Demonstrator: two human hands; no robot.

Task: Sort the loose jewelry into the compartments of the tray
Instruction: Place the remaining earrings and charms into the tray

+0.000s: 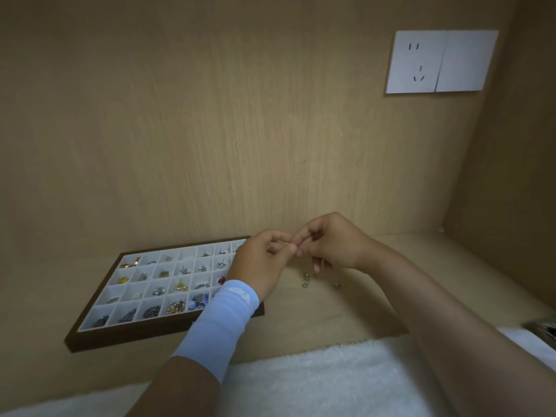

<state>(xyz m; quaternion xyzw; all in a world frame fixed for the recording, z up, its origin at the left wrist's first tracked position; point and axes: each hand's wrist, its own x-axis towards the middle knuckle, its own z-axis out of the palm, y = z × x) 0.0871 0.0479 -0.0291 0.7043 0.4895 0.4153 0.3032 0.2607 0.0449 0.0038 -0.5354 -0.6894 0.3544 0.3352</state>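
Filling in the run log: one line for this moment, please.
tray: many compartments filled | loose jewelry: lying beside tray | left hand: pinches small piece | right hand: pinches same piece

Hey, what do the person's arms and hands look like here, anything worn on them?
A snug light blue sleeve covers the left forearm from wrist to mid-forearm, with a small white logo near the wrist. The right arm is bare. No rings, watch or gloves show on the left hand or right hand.

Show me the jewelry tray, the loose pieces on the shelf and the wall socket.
jewelry tray (126, 337): head view, brown front rim.
loose pieces (304, 279): head view, middle of the small cluster.
wall socket (415, 61): head view, white faceplate's left half.
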